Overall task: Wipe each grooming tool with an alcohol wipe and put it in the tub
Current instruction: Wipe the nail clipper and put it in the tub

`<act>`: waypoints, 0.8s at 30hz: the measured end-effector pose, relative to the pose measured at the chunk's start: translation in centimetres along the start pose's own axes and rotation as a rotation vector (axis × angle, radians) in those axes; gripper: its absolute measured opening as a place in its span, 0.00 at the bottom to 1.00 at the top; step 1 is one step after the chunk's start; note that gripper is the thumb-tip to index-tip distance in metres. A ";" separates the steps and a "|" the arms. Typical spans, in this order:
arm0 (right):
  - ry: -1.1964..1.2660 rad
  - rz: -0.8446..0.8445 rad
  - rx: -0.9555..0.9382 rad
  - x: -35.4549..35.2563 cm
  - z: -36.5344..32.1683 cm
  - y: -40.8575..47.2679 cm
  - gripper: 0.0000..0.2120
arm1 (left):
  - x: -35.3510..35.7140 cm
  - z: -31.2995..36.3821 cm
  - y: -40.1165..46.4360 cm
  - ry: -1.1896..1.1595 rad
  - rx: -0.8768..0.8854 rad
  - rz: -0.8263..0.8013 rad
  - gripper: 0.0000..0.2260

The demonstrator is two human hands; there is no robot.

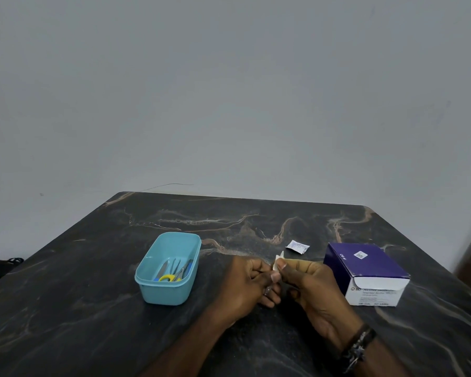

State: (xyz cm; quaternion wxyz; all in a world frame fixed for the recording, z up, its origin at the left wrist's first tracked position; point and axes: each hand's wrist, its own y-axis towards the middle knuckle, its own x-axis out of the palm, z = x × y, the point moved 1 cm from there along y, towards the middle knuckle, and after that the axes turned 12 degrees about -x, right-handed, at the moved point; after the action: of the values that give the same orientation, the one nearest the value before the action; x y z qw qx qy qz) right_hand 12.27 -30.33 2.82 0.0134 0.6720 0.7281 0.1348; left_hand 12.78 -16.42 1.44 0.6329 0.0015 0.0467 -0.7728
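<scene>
Dark marbled table [93,308] (tan veins) meets a plain grey wall [229,91].

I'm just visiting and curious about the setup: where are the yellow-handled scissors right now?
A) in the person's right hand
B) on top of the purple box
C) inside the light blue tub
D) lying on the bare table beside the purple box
C: the yellow-handled scissors lie inside the light blue tub among other tools, while both hands work on a white wipe near the purple box.
</scene>
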 end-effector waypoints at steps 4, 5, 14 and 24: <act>0.022 -0.027 0.000 0.2 -0.1 -0.2 0.12 | -0.1 0.0 -0.1 -0.017 -0.011 0.012 0.07; 0.025 -0.007 -0.005 0.3 -0.2 -0.2 0.12 | 0.0 -0.1 -0.1 -0.021 -0.016 0.007 0.07; 0.016 0.107 -0.054 0.3 -0.5 -0.3 0.09 | 0.4 0.2 -0.2 -0.025 -0.022 0.011 0.06; -0.042 0.153 -0.071 0.3 -0.2 -0.1 0.09 | 0.4 0.3 -0.5 -0.039 -0.027 0.012 0.07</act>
State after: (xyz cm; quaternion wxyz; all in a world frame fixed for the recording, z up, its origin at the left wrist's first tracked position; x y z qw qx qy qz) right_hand 12.08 -30.09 3.06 0.0421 0.7274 0.6689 0.1471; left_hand 12.25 -16.76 1.79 0.6381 -0.0216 0.0447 -0.7683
